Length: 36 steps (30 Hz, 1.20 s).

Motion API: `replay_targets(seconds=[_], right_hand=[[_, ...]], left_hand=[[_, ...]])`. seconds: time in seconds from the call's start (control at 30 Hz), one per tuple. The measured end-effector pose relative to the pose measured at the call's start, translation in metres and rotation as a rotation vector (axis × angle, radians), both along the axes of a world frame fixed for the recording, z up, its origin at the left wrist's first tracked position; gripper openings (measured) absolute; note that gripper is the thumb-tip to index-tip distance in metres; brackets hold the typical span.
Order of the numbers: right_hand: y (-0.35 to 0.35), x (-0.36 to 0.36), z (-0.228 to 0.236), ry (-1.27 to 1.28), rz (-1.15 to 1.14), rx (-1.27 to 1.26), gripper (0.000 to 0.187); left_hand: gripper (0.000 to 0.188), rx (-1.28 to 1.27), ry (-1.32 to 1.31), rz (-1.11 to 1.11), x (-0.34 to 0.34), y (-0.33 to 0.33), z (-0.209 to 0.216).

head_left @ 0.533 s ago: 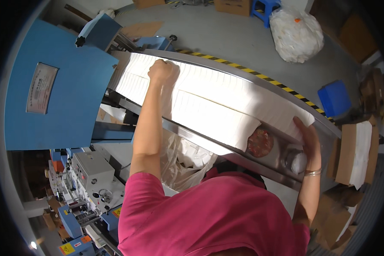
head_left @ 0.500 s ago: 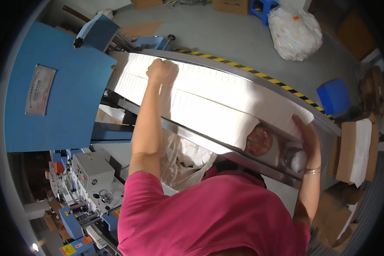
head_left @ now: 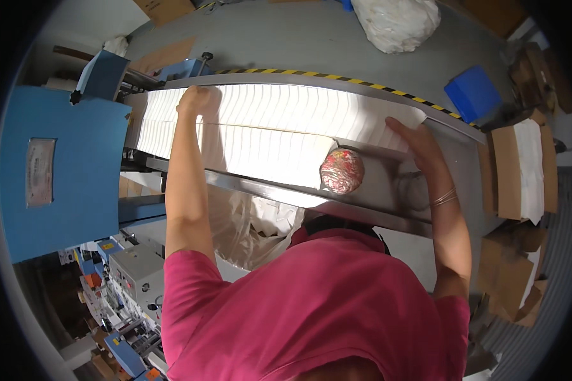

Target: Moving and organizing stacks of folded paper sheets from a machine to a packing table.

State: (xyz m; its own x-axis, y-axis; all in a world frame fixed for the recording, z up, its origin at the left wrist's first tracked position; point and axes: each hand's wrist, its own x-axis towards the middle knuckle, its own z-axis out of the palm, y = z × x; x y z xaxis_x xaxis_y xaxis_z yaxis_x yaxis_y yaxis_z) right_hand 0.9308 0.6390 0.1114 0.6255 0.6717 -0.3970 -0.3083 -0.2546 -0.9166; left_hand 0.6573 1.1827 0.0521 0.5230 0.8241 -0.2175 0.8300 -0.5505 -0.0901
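Two rows of thin white folded sheets, packed on edge, lie along a metal trough (head_left: 454, 152). On the far row (head_left: 286, 105) my left hand (head_left: 192, 101) is curled into a fist near the machine end, its fingertips hidden against the sheets. My right hand (head_left: 419, 145) grips that row's right end, with the thumb stretched over the sheets and the other fingers partly hidden. Against the right end of the near row (head_left: 260, 154) sits a round red-and-white patterned object (head_left: 342, 171). A dim, round, see-through thing (head_left: 413, 190) is beside my right wrist.
A blue machine (head_left: 76, 165) stands at the trough's left end. Below the near rail hangs a pale plastic bag (head_left: 235, 235). Open cardboard boxes (head_left: 505, 171) are at the right. Beyond the striped floor tape are a blue bin (head_left: 472, 94) and a white sack (head_left: 397, 22).
The view has turned and shifted, so most of the scene appears in a new place. Both hands stay on the far row. The round patterned object looks brighter and fuller.
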Motion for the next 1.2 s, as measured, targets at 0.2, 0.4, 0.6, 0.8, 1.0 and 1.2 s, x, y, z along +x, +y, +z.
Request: replay_targets(seconds=[0.2, 0.4, 0.6, 0.8, 1.0, 1.2], right_hand=[[-0.017, 0.011, -0.009, 0.016, -0.055, -0.043, 0.041], [-0.06, 0.024, 0.0, 0.04, -0.095, -0.079, 0.046], [-0.106, 0.053, -0.016, 0.137, -0.149, -0.156, 0.055], [-0.104, 0.053, 0.001, -0.096, 0.002, -0.151, 0.058], [-0.101, 0.054, 0.006, -0.072, 0.02, -0.308, 0.068], [-0.088, 0.051, -0.001, -0.066, -0.023, -0.359, 0.076]], left_hand=[[0.051, -0.005, -0.205, 0.229, 0.045, -0.124, 0.07], [0.052, -0.052, -0.202, 0.221, 0.069, -0.174, 0.08], [0.05, -0.443, -0.619, 0.194, 0.08, -0.179, 0.078], [0.049, -1.051, -0.859, 0.379, 0.068, -0.164, 0.081], [0.065, -1.074, -0.815, 0.27, 0.07, -0.134, 0.051], [0.088, -1.056, -0.587, 0.13, 0.077, -0.16, 0.065]])
